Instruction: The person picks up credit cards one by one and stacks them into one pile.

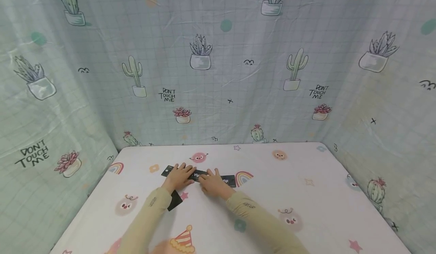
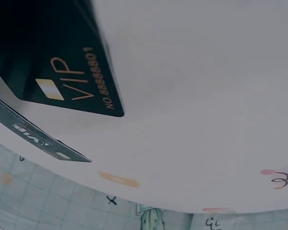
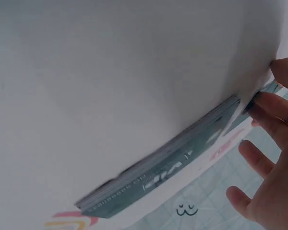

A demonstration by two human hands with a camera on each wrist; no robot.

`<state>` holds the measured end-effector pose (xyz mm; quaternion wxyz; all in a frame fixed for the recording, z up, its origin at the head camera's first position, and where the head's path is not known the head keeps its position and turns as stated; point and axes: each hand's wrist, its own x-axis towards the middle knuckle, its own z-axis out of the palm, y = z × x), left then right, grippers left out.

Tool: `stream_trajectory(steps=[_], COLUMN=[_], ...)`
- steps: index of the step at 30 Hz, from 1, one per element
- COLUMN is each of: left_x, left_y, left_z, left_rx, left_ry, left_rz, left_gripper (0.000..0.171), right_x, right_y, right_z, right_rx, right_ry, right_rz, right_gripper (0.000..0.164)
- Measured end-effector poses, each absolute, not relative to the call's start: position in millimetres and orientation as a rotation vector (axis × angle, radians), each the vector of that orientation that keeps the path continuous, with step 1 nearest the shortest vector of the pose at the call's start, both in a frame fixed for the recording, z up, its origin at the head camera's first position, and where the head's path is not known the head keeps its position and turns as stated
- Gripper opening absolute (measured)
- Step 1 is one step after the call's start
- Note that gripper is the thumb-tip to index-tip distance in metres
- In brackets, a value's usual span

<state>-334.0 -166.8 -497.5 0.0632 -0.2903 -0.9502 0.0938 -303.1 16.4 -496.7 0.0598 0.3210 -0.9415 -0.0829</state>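
Note:
Dark cards lettered VIP lie on the table in a row. My left hand (image 1: 180, 176) rests over the row's left part, fingers spread, between the left card (image 1: 165, 170) and the middle card (image 1: 196, 175). Fingertips of my right hand (image 3: 273, 139) touch the end of a dark card (image 3: 251, 103), the other fingers stretched out. Beside that hand lies a stack of cards (image 3: 158, 167) with layered edges. Under my left wrist is another dark card (image 1: 175, 201), large in the left wrist view with gold VIP lettering (image 2: 69, 76). The left hand's palm side is hidden.
The white tablecloth (image 1: 272, 193) carries printed faces, stars and rainbows. A printed rainbow (image 1: 244, 178) borders the stack's right end. Behind the table's far edge hangs a curtain (image 1: 231, 83) with cactus prints, continuing along both sides.

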Motion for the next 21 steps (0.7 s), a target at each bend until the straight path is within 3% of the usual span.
stream_trajectory(steps=[14, 21], left_x=[-333, -337], left_y=[-171, -170], left_z=[-499, -501], left_rx=[-0.969, -0.956], left_ry=[-2.822, -2.844], left_rz=[0.175, 0.187], left_gripper=[0.053, 0.055], right_x=[-318, -320], right_y=[21, 21], right_z=[-506, -506], right_rx=[0.779, 0.748], right_ry=[-2.893, -2.835], right_rz=[-0.214, -0.296], right_gripper=[0.056, 0.062])
